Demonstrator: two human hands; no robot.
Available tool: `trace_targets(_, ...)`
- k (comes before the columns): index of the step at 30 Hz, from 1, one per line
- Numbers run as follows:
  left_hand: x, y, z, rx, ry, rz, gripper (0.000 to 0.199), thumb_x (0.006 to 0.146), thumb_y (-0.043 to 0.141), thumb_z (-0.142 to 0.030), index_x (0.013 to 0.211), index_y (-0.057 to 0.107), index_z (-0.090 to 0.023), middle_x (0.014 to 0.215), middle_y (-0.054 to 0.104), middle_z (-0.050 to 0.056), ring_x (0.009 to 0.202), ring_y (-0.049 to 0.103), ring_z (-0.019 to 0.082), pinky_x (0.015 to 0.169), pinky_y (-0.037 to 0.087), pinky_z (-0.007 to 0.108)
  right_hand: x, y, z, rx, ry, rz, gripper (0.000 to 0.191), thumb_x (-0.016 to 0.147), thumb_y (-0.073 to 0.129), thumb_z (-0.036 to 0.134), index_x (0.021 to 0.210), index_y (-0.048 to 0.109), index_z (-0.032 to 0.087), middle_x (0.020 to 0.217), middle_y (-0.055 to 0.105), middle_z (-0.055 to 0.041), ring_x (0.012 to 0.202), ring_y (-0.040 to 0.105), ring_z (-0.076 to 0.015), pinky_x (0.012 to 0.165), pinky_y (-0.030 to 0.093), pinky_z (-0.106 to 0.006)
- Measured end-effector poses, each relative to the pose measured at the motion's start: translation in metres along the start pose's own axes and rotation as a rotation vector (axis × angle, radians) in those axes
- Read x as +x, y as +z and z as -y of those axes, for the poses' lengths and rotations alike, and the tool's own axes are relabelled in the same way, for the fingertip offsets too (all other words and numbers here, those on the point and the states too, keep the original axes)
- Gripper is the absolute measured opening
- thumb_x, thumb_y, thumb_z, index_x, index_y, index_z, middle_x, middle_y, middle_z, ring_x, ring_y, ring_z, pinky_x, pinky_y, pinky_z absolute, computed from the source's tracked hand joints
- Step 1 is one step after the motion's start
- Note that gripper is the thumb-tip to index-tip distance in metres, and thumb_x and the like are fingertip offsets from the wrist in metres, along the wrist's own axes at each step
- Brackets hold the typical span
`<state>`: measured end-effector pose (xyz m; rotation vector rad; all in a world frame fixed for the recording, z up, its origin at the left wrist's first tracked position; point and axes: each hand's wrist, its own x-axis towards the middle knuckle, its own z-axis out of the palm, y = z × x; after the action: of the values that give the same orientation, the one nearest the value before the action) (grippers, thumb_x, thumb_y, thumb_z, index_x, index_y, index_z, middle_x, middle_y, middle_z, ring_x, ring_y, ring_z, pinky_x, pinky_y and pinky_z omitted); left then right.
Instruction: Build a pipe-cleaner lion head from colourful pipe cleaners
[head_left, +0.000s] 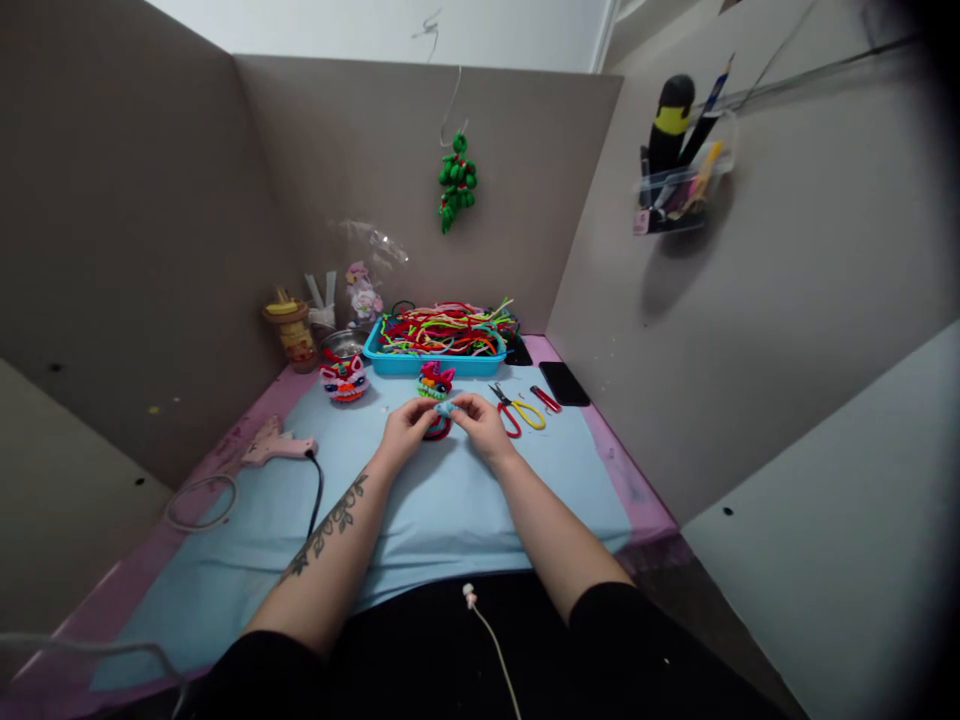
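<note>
Between the fingertips of my left hand [407,428] and my right hand [481,424] is a small light-blue fuzzy piece [445,409], pinched from both sides. Its exact shape is too small to make out. Beneath it shows a dark red and dark-coloured looped piece [438,430], partly hidden by my fingers. Just behind my hands sits a colourful figure of fuzzy stems [436,380], with pink, orange and green parts. Farther left is a similar animal head [345,381] in pink, white and orange.
A blue tray [439,367] holds many coloured fuzzy stems. Scissors [519,411] with red and yellow handles, a red cutter [545,399] and a black phone [564,384] lie right. At left are a pink glue gun [277,443] with its cord and a cup [294,335]. Partition walls surround the table.
</note>
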<state>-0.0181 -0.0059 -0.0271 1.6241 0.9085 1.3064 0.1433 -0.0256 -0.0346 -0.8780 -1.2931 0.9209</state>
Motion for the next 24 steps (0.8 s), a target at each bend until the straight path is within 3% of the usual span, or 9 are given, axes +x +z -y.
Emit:
trace_targets(12,-0.0019,-0.0005,0.0055,0.002,0.011,0.040,0.023,0.074,0.067,-0.032,0.093,0.070,-0.018,0.088,0.071,0.007,0.081,0.064,0.020,0.078,0.048,0.030,-0.0045,0.0009,0.0048,-0.078,0.006,0.018,0.023,0.073,0.065,0.038,0.085,0.065,0.018,0.084,0.066,-0.0031,0.078,0.060,-0.0166,0.075,0.048,-0.029)
trace_targets(24,-0.0011,-0.0023,0.0092,0.227,0.068,0.071,0.025,0.079,0.057,-0.031,0.095,0.070,-0.017,0.095,0.073,0.006,0.088,0.066,0.021,0.084,0.050,0.033,-0.0036,-0.0010,-0.0048,-0.091,0.043,0.041,0.021,0.074,0.065,0.037,0.081,0.066,0.018,0.071,0.065,-0.0012,0.065,0.058,-0.0140,0.064,0.046,-0.027)
